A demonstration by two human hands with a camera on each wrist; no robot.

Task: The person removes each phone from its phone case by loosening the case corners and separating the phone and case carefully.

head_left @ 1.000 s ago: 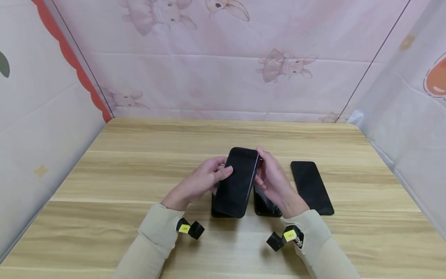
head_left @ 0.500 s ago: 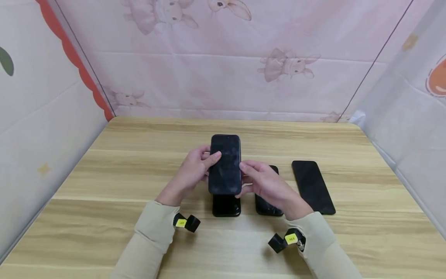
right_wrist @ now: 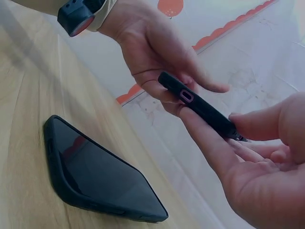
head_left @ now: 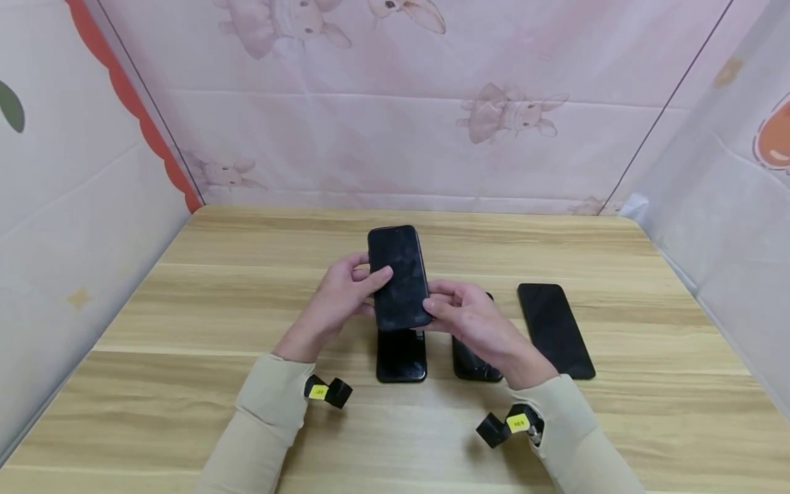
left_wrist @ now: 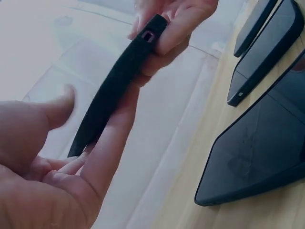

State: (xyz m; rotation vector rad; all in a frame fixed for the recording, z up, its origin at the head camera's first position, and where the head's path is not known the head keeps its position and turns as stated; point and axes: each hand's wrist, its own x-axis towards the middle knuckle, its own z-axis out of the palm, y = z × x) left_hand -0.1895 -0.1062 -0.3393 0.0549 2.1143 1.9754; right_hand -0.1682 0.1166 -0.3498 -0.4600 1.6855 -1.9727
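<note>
A black smartphone [head_left: 401, 298] in a dark case is held above the table, screen toward me. My left hand [head_left: 333, 295] supports it from the left, fingers behind it; the left wrist view shows the thumb raised off the screen. My right hand [head_left: 484, 326] grips the lower right corner between thumb and fingers. Around the charging port [right_wrist: 186, 96] runs a pinkish rim. Below lies a second smartphone [head_left: 401, 363], partly hidden by the held one. A third smartphone [head_left: 472, 363] sits partly under my right hand, and another dark phone [head_left: 555, 329] lies farther right.
The wood-grain table [head_left: 216, 288] carries the phones in a row. Behind it hangs a pink rabbit-print curtain [head_left: 370, 151], with pale panels at both sides. Small black wrist cameras [head_left: 494, 429] project inward from the sleeves.
The held smartphone has moved up and left from over the lying phone, and its tilt has changed. My right hand has shifted from its upper right edge to its lower right corner.
</note>
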